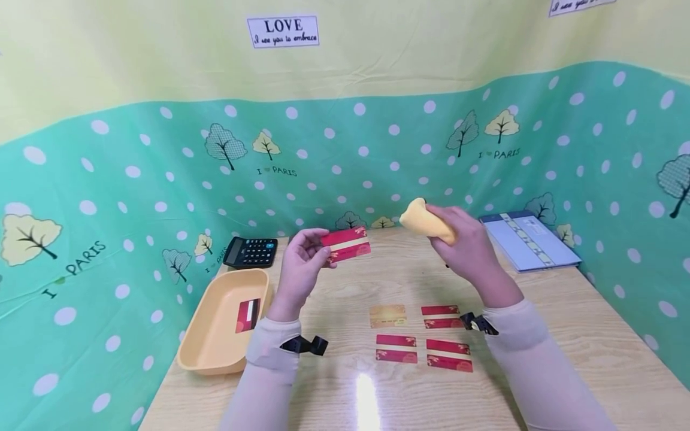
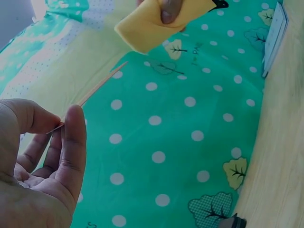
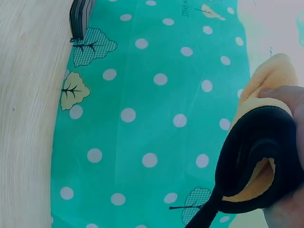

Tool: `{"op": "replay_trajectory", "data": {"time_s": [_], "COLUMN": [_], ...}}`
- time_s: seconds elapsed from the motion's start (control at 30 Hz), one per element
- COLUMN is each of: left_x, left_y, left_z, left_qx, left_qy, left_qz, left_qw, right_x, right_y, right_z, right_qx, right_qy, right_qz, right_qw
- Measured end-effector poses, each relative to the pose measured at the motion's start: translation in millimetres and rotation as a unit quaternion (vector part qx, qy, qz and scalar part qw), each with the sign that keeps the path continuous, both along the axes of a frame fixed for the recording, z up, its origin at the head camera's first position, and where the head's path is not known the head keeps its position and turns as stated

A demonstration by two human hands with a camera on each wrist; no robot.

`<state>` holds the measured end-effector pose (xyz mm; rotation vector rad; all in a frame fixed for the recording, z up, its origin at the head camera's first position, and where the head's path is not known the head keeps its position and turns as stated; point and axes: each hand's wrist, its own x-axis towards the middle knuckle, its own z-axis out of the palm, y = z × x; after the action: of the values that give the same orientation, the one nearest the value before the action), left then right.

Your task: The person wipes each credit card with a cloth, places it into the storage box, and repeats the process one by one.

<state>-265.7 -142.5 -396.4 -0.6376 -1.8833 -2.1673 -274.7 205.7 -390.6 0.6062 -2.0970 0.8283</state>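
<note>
Between thumb and fingers, my left hand pinches a red card with a cream stripe, raised above the table. In the left wrist view this card appears edge-on. Opposite it, my right hand grips a folded yellow cloth, also in the air and apart from the card. The right wrist view shows the cloth's black edging and black tail. Below on the table lie a gold card and three red striped cards, set in two rows.
At the left stands an orange plastic basin with a red card inside, its dark stripe showing. Behind it is a black calculator. A light blue folder lies at the back right. A patterned green curtain surrounds the table.
</note>
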Motion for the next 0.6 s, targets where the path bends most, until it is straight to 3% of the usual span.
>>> {"op": "replay_trajectory", "data": {"time_s": [0.17,0.6], "left_x": [-0.5,-1.5], "left_y": [2,17], "left_z": [-0.3,-10.6], "left_qx": [-0.001,-0.019], "left_qy": [-0.004,-0.026], "left_qz": [-0.002,-0.028], "left_qw": [1.0000,0.9991], "right_x": [1.1,9.5], "right_y": [-6,-29], "right_z": [0.8,-6.1], "right_qx": [0.004,0.048], "right_qy": [0.006,-0.026], "right_qz": [0.017,0.038], "right_qw": [1.000,0.998]}}
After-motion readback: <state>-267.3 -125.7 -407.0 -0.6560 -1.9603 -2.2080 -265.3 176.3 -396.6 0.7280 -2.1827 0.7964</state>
